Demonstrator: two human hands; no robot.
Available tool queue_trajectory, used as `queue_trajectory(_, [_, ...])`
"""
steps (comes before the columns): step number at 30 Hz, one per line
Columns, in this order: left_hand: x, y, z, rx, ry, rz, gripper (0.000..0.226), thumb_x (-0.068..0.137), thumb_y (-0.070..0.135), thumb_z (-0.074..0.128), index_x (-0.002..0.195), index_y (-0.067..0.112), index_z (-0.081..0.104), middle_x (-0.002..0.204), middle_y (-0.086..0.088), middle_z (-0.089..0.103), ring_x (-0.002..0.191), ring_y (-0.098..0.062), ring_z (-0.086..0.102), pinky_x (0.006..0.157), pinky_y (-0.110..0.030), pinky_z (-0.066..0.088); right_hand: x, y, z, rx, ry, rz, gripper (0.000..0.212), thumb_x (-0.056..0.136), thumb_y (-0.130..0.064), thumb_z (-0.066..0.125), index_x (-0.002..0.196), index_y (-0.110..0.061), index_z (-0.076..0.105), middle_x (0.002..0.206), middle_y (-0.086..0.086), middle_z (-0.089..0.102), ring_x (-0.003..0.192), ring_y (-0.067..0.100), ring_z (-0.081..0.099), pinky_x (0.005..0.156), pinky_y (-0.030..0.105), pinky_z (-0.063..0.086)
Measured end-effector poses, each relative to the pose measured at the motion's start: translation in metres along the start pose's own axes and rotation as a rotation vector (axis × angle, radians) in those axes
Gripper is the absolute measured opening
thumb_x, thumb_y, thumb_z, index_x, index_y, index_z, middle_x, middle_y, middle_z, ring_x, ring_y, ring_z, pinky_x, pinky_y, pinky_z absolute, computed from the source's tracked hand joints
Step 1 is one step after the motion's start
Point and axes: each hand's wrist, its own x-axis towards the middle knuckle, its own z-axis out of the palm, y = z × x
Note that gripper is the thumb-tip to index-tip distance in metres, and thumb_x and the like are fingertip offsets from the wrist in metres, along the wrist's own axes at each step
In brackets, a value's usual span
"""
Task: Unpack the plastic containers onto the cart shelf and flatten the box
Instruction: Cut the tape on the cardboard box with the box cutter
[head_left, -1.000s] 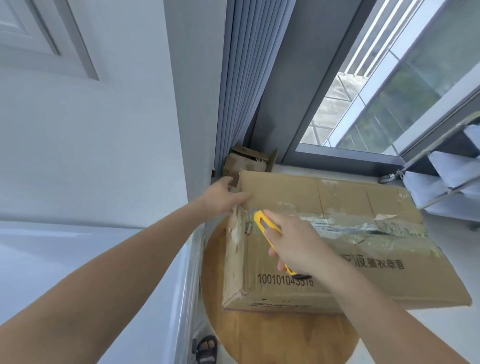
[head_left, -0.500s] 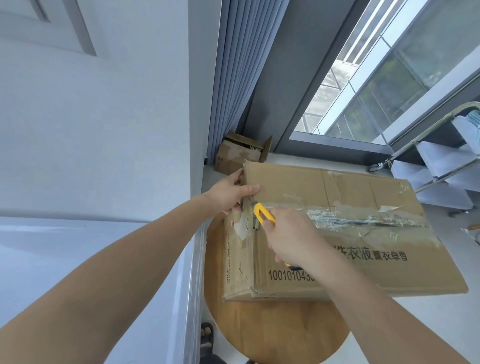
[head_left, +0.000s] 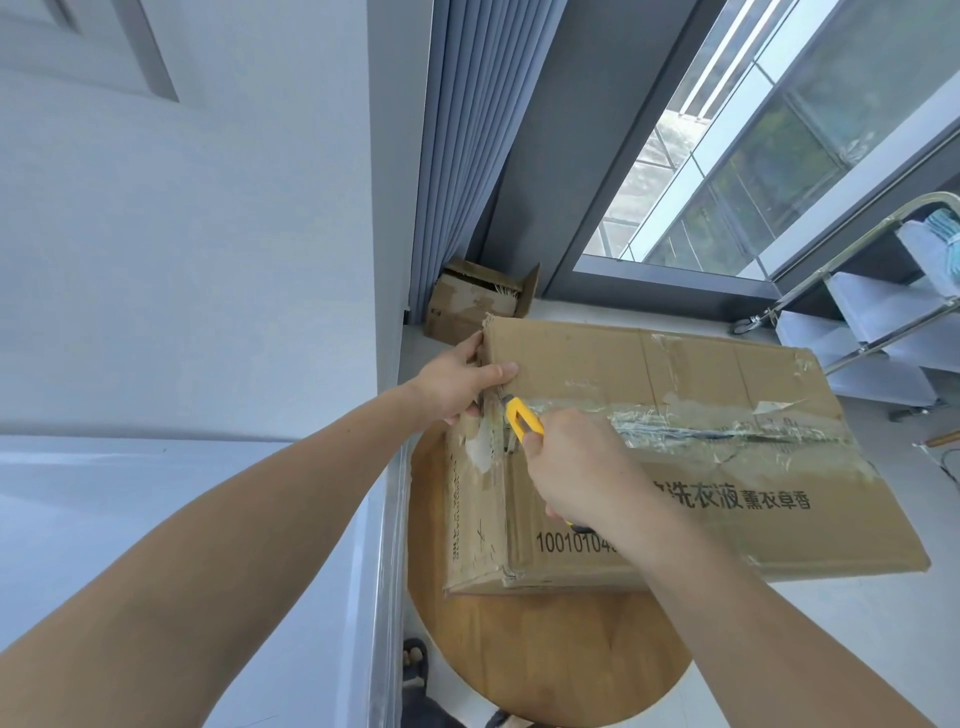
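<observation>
Cardboard box (head_left: 675, 364) | left hand (head_left: 454, 387) fingers (head_left: 496, 371) pinch corner | right hand (head_left: 582, 467) grips cutter (head_left: 523, 420)

your cardboard box (head_left: 841, 535) read "洗衣液 薰衣草香" in black on its near face; lower left of that stood a number beginning "10010104", its end covered.

The yellow cutter (head_left: 524, 422) has edged toward the box (head_left: 571, 358) corner.

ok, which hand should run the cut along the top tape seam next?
Right, probably. The right hand grips the yellow cutter, its tip at the left end of the tape seam; the left hand holds the box corner, steadying it.
</observation>
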Motion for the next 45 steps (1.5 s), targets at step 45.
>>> queue_trajectory(45, [-0.003,-0.006,0.000,-0.011,0.036,0.006,0.080,0.090,0.054,0.063,0.155,0.036,0.021,0.121,-0.001,0.058,0.072,-0.020,0.061,0.072,-0.044,0.061,-0.008,-0.010,-0.005,-0.042,-0.185,0.056,0.015,0.098,-0.007,0.049,0.088,-0.003,0.059,0.070,0.015,0.071,0.062,0.026,0.073,0.058,0.033,0.058])
